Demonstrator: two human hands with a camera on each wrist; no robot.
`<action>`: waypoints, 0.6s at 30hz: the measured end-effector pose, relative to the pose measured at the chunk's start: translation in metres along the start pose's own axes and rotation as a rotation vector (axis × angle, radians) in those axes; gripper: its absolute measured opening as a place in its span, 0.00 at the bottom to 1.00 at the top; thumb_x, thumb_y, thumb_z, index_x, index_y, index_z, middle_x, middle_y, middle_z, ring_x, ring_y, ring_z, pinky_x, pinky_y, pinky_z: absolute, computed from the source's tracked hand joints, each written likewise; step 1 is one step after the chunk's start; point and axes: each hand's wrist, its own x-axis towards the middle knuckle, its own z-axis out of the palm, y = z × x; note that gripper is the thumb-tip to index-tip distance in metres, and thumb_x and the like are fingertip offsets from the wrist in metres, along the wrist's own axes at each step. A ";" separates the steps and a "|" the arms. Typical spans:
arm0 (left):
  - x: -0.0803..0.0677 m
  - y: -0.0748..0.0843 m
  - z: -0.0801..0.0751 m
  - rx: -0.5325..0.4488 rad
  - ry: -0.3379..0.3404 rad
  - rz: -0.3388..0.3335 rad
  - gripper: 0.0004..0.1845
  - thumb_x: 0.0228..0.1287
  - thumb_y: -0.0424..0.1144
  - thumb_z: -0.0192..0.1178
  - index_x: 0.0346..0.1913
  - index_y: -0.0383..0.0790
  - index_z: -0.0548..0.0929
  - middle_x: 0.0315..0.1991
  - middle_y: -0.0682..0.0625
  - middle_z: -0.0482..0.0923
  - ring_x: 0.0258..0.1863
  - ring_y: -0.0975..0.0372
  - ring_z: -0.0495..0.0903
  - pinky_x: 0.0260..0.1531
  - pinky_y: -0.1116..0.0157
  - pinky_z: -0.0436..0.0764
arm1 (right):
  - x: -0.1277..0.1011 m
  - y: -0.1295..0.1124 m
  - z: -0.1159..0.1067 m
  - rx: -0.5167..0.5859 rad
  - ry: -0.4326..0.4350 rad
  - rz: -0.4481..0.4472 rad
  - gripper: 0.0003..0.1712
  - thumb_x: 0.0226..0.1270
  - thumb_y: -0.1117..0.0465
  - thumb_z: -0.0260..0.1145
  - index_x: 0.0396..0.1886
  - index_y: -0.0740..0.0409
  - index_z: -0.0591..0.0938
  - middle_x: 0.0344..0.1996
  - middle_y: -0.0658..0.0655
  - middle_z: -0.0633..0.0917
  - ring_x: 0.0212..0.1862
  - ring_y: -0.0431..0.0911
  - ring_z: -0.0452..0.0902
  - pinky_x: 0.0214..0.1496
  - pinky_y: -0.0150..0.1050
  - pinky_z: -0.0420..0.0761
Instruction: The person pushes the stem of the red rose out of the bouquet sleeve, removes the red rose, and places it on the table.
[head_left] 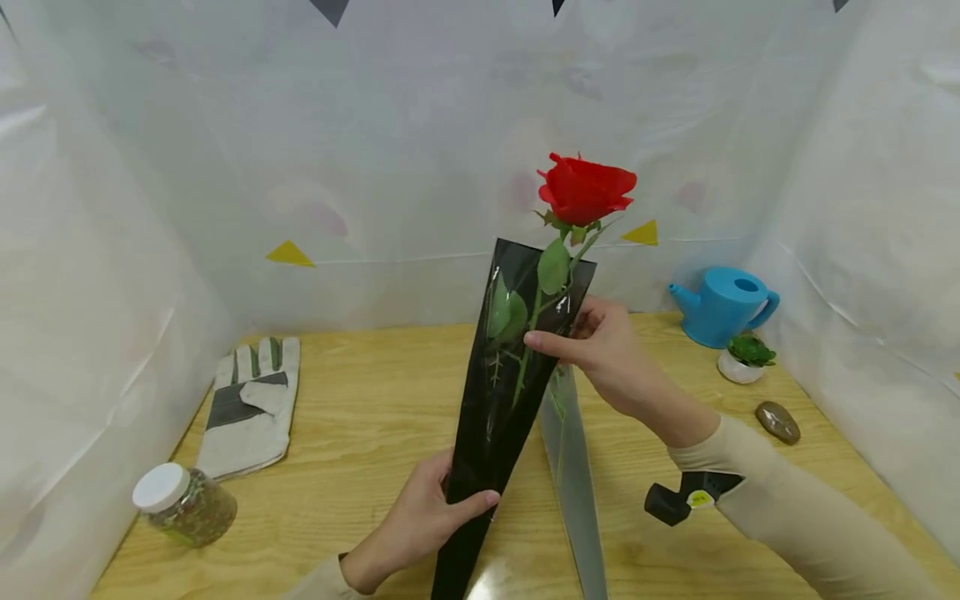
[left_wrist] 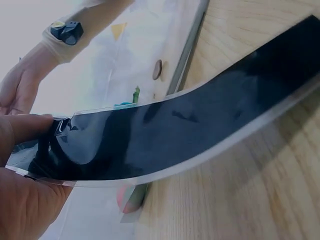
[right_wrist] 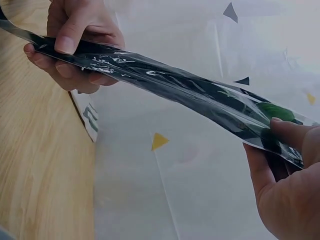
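A red rose [head_left: 586, 192] stands in a long black sleeve [head_left: 510, 375], its bloom clear above the sleeve's open top and its green stem and leaves showing through the clear front. The sleeve is held up off the wooden table [head_left: 360, 433], tilted so its top leans to the right and its narrow foot runs down toward the bottom edge of the head view.

The left hand [head_left: 431, 517] grips the lower part of the sleeve, thumb laid across the front and fingers curled behind; the wrist comes in from below. The right hand [head_left: 607, 350] pinches the sleeve's right edge near the top, thumb on the front and fingers wrapped behind, with the forearm in a beige sleeve reaching in from the lower right and a black wrist camera [head_left: 678, 498] strapped beneath it.

A second, clear wrapper [head_left: 573, 483] lies on the table just beside the black one. To the left lie a work glove [head_left: 251, 408] and a white-capped jar [head_left: 183, 504]. At the right stand a blue watering can [head_left: 723, 304], a small potted plant [head_left: 744, 358] and a stone [head_left: 777, 421].
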 end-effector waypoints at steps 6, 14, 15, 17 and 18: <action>-0.001 -0.001 0.001 0.021 -0.016 -0.016 0.25 0.66 0.36 0.66 0.65 0.44 0.75 0.56 0.51 0.80 0.52 0.59 0.81 0.47 0.62 0.81 | 0.000 -0.001 0.001 0.070 -0.036 0.014 0.21 0.62 0.68 0.72 0.55 0.65 0.79 0.47 0.60 0.85 0.47 0.53 0.80 0.46 0.41 0.82; 0.001 0.000 0.003 -0.014 -0.016 -0.028 0.26 0.66 0.35 0.66 0.66 0.44 0.74 0.58 0.50 0.79 0.53 0.58 0.80 0.46 0.62 0.81 | 0.000 -0.002 0.002 0.109 -0.044 0.002 0.23 0.62 0.70 0.72 0.57 0.67 0.78 0.49 0.61 0.84 0.52 0.55 0.80 0.53 0.46 0.80; 0.001 0.000 0.004 -0.018 -0.010 -0.028 0.26 0.66 0.35 0.66 0.66 0.43 0.74 0.57 0.50 0.80 0.52 0.58 0.81 0.45 0.62 0.82 | 0.001 -0.002 0.002 0.106 -0.044 -0.002 0.23 0.62 0.70 0.72 0.57 0.66 0.78 0.49 0.61 0.84 0.52 0.55 0.80 0.53 0.46 0.80; 0.001 0.001 0.005 -0.023 -0.001 -0.030 0.24 0.66 0.34 0.66 0.64 0.42 0.75 0.55 0.49 0.81 0.49 0.58 0.82 0.43 0.62 0.83 | 0.001 -0.002 0.003 0.096 -0.043 -0.007 0.24 0.61 0.70 0.73 0.57 0.66 0.78 0.49 0.61 0.85 0.52 0.55 0.80 0.54 0.46 0.80; 0.001 0.001 0.005 -0.026 0.004 -0.032 0.24 0.65 0.34 0.67 0.63 0.41 0.76 0.53 0.49 0.82 0.48 0.57 0.83 0.42 0.61 0.83 | 0.001 -0.002 0.003 0.092 -0.041 -0.010 0.24 0.61 0.70 0.73 0.57 0.66 0.78 0.49 0.61 0.85 0.52 0.55 0.80 0.54 0.46 0.79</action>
